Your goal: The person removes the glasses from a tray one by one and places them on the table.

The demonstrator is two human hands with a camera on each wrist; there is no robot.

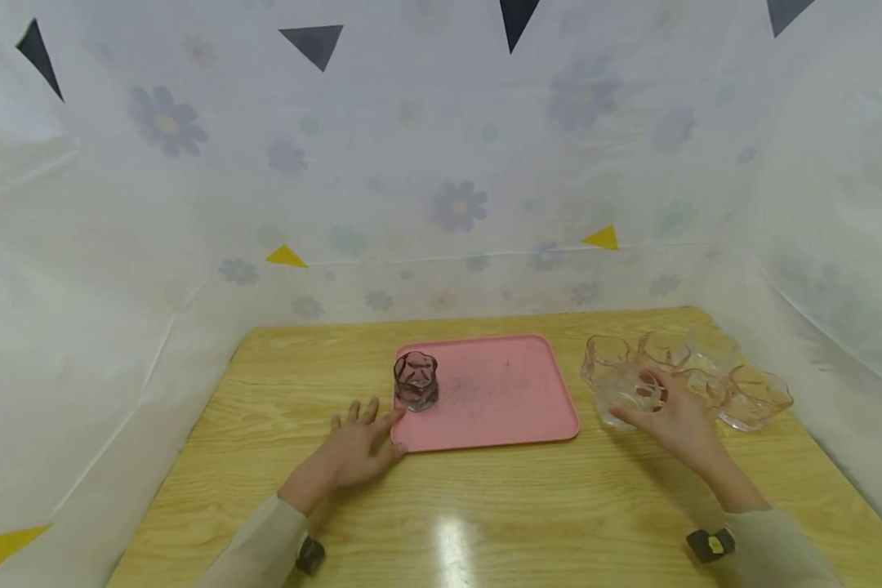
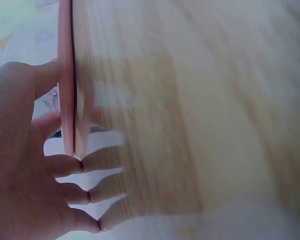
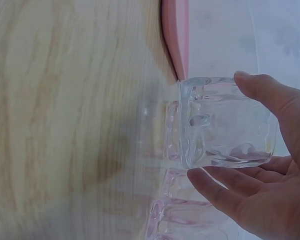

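My right hand [image 1: 676, 420] grips a clear glass cup [image 3: 225, 125] around its sides, thumb on one side and fingers on the other. In the head view that cup stands in front of a cluster of pink and clear cups on the right. My left hand [image 1: 356, 449] lies at the near left corner of a pink tray [image 1: 503, 392], fingers spread, with thumb and index at the tray's rim. A dark purple-tinted glass cup [image 1: 416, 382] stands upright on the tray's left side, just beyond the left index finger.
Behind the held cup are pink-tinted cups, including one at the far right [image 1: 755, 395] and one at the back left [image 1: 604, 358]; a clear cup [image 1: 713, 349] stands at the back. Wood-grain table [image 1: 485, 514] surrounds the tray. A patterned white curtain [image 1: 441, 163] encloses the back and sides.
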